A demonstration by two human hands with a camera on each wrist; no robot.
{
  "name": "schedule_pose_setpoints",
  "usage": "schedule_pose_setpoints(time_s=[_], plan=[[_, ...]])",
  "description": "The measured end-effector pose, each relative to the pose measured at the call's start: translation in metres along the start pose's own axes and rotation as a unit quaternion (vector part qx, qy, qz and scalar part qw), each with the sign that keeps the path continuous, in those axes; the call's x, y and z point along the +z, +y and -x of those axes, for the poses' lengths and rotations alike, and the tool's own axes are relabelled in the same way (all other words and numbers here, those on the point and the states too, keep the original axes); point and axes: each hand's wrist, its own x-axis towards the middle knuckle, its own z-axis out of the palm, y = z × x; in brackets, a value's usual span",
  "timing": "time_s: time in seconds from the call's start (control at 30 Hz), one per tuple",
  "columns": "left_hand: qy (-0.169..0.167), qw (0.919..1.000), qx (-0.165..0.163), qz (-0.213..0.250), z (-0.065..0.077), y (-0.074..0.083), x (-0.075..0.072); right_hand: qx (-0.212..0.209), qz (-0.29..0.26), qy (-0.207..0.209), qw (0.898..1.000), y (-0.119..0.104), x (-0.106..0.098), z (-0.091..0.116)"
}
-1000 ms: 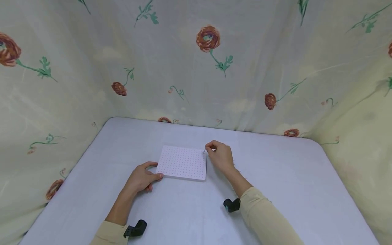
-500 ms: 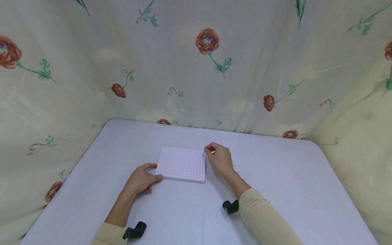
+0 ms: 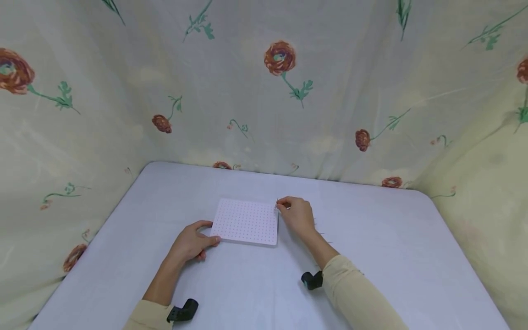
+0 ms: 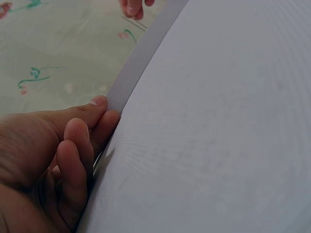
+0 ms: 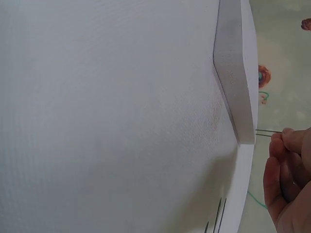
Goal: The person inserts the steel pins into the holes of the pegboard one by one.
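Note:
A white pegboard [image 3: 245, 222] with rows of small holes lies on the table. My left hand [image 3: 191, 240] grips its near left corner, thumb at the front edge and index finger along the left side; the left wrist view shows these fingers [image 4: 99, 114] at the board's side wall [image 4: 133, 75]. At the far right corner, my right hand [image 3: 297, 213] pinches a thin two-pronged metal pin [image 5: 267, 133] between thumb and fingertips. Both prongs run straight from the fingertips to the board's top in the right wrist view. Their tips are hidden behind the board's edge.
Several more thin pins [image 5: 221, 216] lie on the white-covered table [image 3: 392, 247] right of the board, partly behind the right forearm. A flowered curtain [image 3: 222, 91] encloses the table at the back and sides. Black wrist cameras [image 3: 312, 280] are strapped to both arms.
The right hand has come down slightly at the board's far right corner, and the pin's upper end now shows above the fingertips. The left hand keeps its grip on the pegboard.

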Motion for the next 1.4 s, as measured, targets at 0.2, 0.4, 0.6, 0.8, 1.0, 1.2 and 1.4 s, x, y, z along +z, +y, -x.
schedule_pose_setpoints(time_s=[0.2, 0.4, 0.6, 0.8, 1.0, 1.2, 1.4], plan=[[-0.001, 1.0, 0.004, -0.001, 0.0, -0.002, 0.001, 0.007, -0.011, 0.01, 1.0, 0.005, -0.003, 0.001], [0.001, 0.9999, 0.01, -0.007, -0.001, -0.003, 0.0, 0.026, -0.023, 0.016, 0.999, 0.012, -0.007, 0.001], [-0.007, 0.9999, 0.008, -0.001, 0.0, -0.002, 0.0, 0.034, -0.033, 0.017, 0.999, 0.021, -0.019, 0.003], [-0.015, 0.9997, 0.016, 0.009, 0.001, -0.002, -0.001, 0.028, -0.037, 0.008, 0.999, 0.034, -0.038, 0.009], [-0.017, 0.9997, 0.014, 0.009, 0.002, -0.001, 0.0, 0.029, -0.034, -0.028, 0.999, 0.047, -0.062, 0.02], [-0.016, 0.9998, 0.014, 0.003, 0.001, 0.001, 0.001, 0.05, -0.028, -0.049, 0.997, 0.063, -0.091, 0.036], [-0.009, 0.9999, 0.007, -0.008, 0.0, 0.001, 0.0, 0.06, -0.011, -0.059, 0.996, 0.08, -0.113, 0.053]])
